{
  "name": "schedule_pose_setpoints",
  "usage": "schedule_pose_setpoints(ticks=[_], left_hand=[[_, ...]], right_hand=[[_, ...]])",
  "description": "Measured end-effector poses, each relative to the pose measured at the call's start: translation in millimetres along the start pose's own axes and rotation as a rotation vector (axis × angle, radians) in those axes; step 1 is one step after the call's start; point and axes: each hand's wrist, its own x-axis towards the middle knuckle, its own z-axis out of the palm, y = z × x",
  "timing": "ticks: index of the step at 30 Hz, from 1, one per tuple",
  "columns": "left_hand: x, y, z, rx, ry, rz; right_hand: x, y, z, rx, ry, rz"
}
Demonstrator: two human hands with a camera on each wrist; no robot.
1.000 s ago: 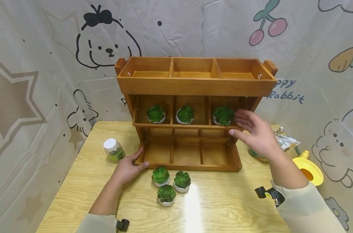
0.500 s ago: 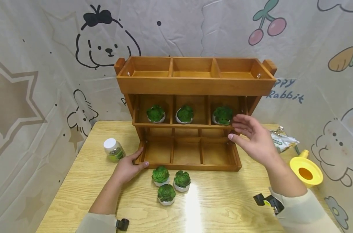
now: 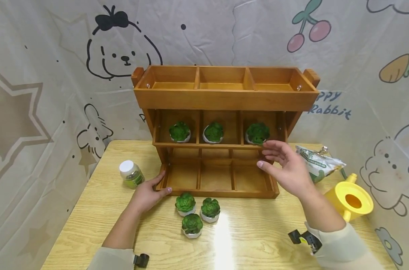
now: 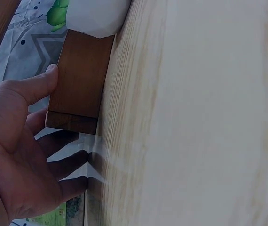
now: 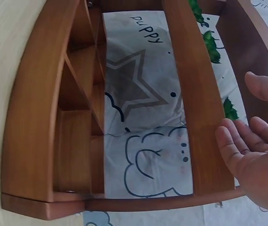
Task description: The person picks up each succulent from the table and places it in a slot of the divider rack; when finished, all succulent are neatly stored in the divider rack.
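Observation:
A three-tier wooden planter shelf (image 3: 228,100) stands on the table. My left hand (image 3: 147,195) holds its bottom tier at the front left corner, with the thumb (image 4: 42,84) against the front board in the left wrist view. My right hand (image 3: 290,170), holding nothing, is in front of the right end of the middle tier, fingers loosely bent. Three green succulents in white pots sit one per compartment in the middle tier: left succulent (image 3: 179,132), centre succulent (image 3: 213,132), right succulent (image 3: 257,133). Three more stand before the shelf: a back succulent (image 3: 185,203), a right one and a front succulent (image 3: 192,225).
A white-lidded jar (image 3: 131,174) stands left of the shelf. To the right lie a clipped silver-and-green bag (image 3: 319,163) and a yellow watering can (image 3: 351,198). A patterned cloth (image 3: 197,33) hangs behind the table (image 3: 251,232).
My right hand has drawn away from the right succulent in the middle tier, moving down and slightly left. More of the bag and watering can shows. My left hand stays in place.

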Motion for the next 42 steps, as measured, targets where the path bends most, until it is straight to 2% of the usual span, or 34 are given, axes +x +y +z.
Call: schedule_pose_setpoints(ticks=[9, 28, 42], left_hand=[[-1.4, 0.9, -0.2, 0.003, 0.006, -0.004], [-1.7, 2.4, -0.3, 0.003, 0.002, -0.002], [-1.4, 1.8, -0.3, 0.004, 0.005, 0.0]], right_hand=[[-6.4, 4.5, 12.7, 0.007, 0.023, -0.024], [-17.1, 18.4, 44.6, 0.074, -0.097, 0.028], [-25.2, 24.0, 64.6, 0.024, -0.178, 0.071]])
